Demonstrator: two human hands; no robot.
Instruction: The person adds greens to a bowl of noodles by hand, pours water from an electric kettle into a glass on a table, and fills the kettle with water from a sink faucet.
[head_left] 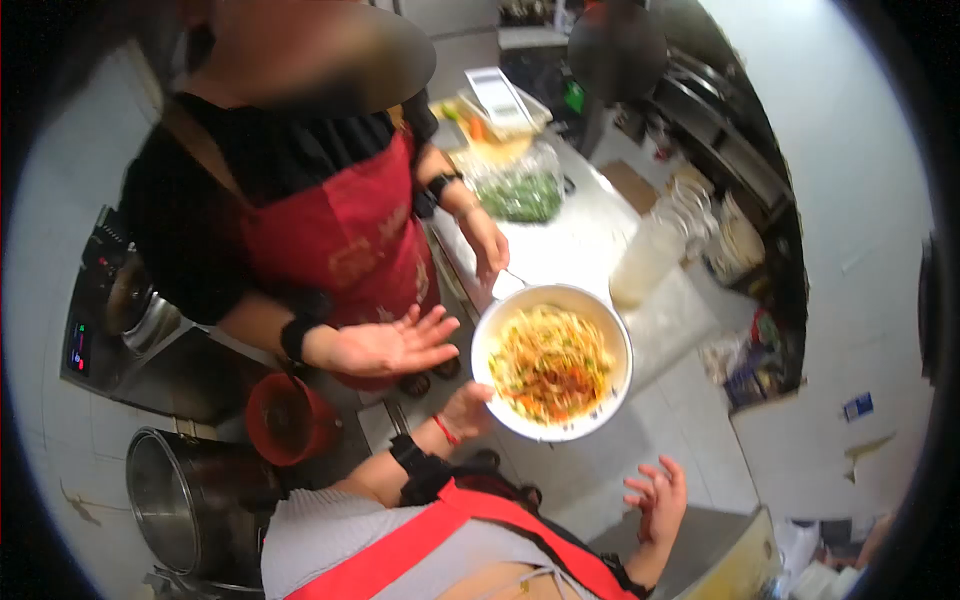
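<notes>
Nearest the camera, right hand (660,500) is hovering empty, fingers spread, below and right of the bowl of noodles (551,362). Left hand (466,410) is gripping the bowl's lower-left rim, so it is the nearer one. Beyond, a co-worker's open palm (385,345) is waiting just left of the bowl, counter (590,240) behind.

Bowls of noodles: one, a white bowl (551,362)
Wearer's hands: two, left hand (466,410) under the bowl, right hand (660,498) near right
Co-worker's hands: two (open palm (385,345), other hand (487,242) farther off)
Red buckets: one (288,420)
Steel pots: one (185,495), near left
Bags of greens: one (520,190), far
</notes>
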